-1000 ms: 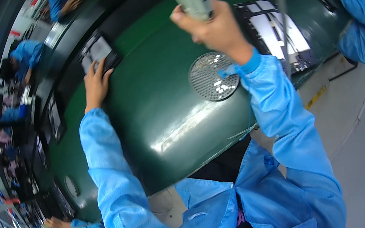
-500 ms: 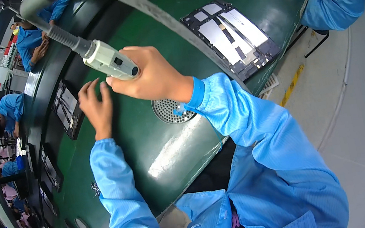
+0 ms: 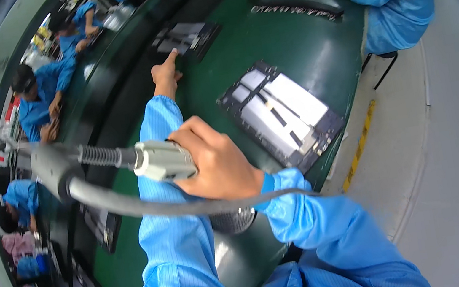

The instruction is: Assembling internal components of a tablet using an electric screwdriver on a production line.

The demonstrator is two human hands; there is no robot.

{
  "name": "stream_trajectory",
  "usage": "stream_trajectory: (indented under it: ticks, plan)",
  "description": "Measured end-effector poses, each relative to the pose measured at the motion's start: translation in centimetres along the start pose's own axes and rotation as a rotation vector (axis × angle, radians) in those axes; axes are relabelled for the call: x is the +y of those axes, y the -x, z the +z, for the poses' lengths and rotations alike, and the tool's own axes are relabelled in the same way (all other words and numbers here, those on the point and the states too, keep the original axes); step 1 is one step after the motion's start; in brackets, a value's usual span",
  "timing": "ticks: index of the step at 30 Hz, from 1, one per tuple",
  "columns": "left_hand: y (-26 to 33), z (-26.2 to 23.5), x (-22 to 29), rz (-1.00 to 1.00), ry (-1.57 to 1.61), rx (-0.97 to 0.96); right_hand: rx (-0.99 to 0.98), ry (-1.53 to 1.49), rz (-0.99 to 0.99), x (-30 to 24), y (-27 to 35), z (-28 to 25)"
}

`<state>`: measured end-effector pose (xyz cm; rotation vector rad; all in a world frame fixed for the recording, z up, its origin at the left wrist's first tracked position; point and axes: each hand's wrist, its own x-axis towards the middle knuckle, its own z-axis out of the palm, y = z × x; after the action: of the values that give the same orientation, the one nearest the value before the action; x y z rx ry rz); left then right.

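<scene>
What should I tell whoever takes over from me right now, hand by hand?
Right hand: shut on the pale powered screwdriver, held up over the left sleeve; its cable loops below the hand.
Left hand: stretched far forward, index finger pointing at or touching the dark tray at the bench's far edge; it holds nothing.
Things: an open flat device panel lies on the green bench, right of the left arm; a round metal grille sits under the right wrist.
Done: tool in hand.
Left: the tool is not yet on any workpiece.

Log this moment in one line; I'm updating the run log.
right hand: grips electric screwdriver | left hand: touches dark panel
</scene>
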<state>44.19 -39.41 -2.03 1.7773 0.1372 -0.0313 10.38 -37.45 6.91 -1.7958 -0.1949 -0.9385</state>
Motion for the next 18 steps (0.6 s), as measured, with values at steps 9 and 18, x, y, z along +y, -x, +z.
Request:
stream_trajectory:
  ticks: [9, 18]
  plan:
    - [-14.5, 2.2, -2.3, 0.036, 0.245, -0.319, 0.098, 0.111, -0.076, 0.9, -0.9, -1.1]
    - [3.8, -7.5, 3.7, 0.564, 0.226, -0.014, 0.154, 0.078, -0.060, 2.5, -0.2, -1.2]
